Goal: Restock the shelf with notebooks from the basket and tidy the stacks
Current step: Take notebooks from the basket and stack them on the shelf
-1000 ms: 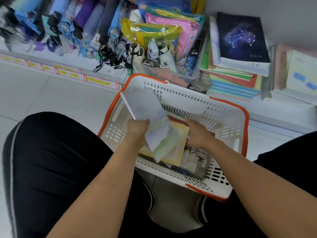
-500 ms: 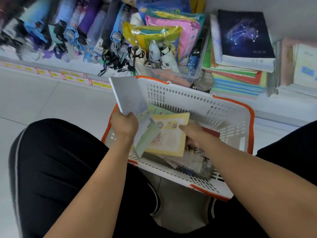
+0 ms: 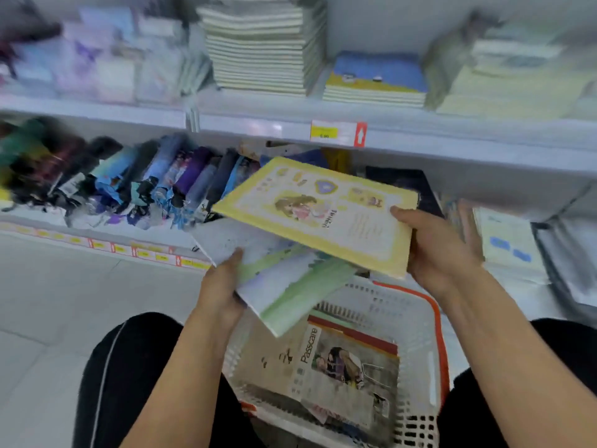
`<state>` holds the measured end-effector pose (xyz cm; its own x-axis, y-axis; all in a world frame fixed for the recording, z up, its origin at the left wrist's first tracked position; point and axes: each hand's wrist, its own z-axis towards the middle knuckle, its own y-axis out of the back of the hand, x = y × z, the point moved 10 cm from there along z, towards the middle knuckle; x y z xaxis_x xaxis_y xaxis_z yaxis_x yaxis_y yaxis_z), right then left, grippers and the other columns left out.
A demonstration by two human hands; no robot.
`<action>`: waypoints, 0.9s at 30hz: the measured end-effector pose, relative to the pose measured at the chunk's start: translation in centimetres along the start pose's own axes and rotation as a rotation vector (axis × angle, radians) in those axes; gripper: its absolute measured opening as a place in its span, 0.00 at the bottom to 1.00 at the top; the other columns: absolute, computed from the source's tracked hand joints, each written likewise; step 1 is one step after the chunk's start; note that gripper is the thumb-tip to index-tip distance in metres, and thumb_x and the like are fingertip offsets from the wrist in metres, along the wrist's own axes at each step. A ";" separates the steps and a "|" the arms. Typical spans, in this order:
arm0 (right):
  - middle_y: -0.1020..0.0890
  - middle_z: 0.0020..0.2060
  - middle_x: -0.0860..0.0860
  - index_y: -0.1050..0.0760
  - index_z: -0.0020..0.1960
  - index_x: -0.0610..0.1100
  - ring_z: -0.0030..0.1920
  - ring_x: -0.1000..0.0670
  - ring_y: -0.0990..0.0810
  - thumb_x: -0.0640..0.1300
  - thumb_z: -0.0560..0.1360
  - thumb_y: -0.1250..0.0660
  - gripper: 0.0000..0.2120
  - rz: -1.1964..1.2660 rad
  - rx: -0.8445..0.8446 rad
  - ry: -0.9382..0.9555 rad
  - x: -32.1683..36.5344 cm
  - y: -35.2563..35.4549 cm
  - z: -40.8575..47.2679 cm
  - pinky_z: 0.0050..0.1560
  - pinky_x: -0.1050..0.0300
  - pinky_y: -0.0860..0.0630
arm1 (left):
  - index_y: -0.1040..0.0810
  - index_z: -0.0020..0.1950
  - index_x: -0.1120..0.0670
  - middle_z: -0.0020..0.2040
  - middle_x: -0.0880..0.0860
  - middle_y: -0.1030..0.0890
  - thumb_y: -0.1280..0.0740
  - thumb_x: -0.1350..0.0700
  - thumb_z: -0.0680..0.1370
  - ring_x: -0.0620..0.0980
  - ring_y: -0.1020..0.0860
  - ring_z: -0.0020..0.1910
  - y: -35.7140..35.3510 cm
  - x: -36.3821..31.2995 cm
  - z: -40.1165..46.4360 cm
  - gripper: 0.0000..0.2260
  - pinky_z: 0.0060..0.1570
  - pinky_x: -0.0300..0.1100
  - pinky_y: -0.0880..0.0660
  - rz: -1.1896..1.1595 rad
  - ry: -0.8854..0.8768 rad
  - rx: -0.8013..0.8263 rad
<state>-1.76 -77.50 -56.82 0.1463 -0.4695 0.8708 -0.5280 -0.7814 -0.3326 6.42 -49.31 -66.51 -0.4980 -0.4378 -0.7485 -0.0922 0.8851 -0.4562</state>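
A: Since a moment ago both hands are rising out of the basket [image 3: 433, 321] with notebooks, and the view is tipping up so an upper shelf [image 3: 258, 122] is now showing.

B: Starting at the left, what is lying there?

A: Folded umbrellas [image 3: 135, 185] are lying in a row on the lower shelf. Just right of them, the left hand [image 3: 223, 286] is gripping the green-and-white notebooks [image 3: 290, 286], its grip clamped on their near-left corner, thumb on top.

B: And the right?

A: The right hand [image 3: 436, 244] is holding the yellow notebook [image 3: 319, 211] by its right edge, thumb over the cover, fingers under. It is overlapping the green ones, above the basket and in front of the lower shelf.

B: How far along, would you say?

A: Early to midway, I judge. Nothing in hand is shelved yet, and a red-striped notebook [image 3: 352, 367] and more are still lying in the basket. The tall stack [image 3: 261, 50] and the blue-topped stack [image 3: 374, 82] far above are looking fairly square.
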 end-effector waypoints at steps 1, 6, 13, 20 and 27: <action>0.15 0.54 0.43 0.21 0.58 0.41 0.53 0.45 0.16 0.39 0.79 0.36 0.09 0.022 0.039 -0.031 -0.7 -0.1 -0.4 0.54 0.51 0.20 | 0.26 0.69 0.57 0.65 0.60 0.22 0.38 0.46 0.80 0.61 0.21 0.62 -1.6 -0.2 -0.5 0.22 0.60 0.62 0.25 -0.085 0.023 0.049; 0.15 0.51 0.39 0.22 0.60 0.36 0.46 0.43 0.14 0.34 0.75 0.32 0.13 -0.205 0.196 -0.097 -1.4 -0.6 -3.0 0.42 0.54 0.16 | 0.25 0.68 0.52 0.61 0.55 0.18 0.33 0.37 0.71 0.57 0.19 0.60 -8.1 -5.5 -4.2 0.30 0.62 0.59 0.26 -0.105 -0.163 0.171; 0.20 0.60 0.51 0.27 0.67 0.51 0.59 0.49 0.19 0.53 0.58 0.17 0.40 -0.628 0.187 0.117 6.9 -0.3 -3.8 0.58 0.48 0.22 | 0.21 0.60 0.59 0.52 0.56 0.15 0.29 0.65 0.75 0.57 0.16 0.49 -12.0 -13.6 -8.4 0.14 0.40 0.50 0.17 0.172 -0.420 0.195; 0.16 0.57 0.42 0.25 0.65 0.41 0.56 0.38 0.17 0.39 0.78 0.34 0.16 -0.344 0.423 0.346 13.5 -6.3 -4.7 0.55 0.40 0.20 | 0.21 0.58 0.56 0.50 0.55 0.14 0.27 0.61 0.74 0.56 0.15 0.46 -21.2 -20.1 -10.1 0.13 0.41 0.48 0.18 0.312 -0.561 0.369; 0.15 0.46 0.42 0.25 0.63 0.35 0.38 0.45 0.15 0.36 0.80 0.36 0.12 -0.183 0.064 0.227 17.0 -4.3 2.1 0.36 0.50 0.17 | 0.32 0.66 0.52 0.55 0.53 0.19 0.32 0.58 0.79 0.50 0.18 0.43 -23.2 -16.2 -5.0 0.17 0.32 0.41 0.20 0.693 -0.250 0.389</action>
<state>4.76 -82.92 -41.37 0.0391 -0.2202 0.9747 -0.4555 -0.8721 -0.1788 12.37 -61.99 -41.37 -0.1218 0.1233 -0.9849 0.4917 0.8695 0.0480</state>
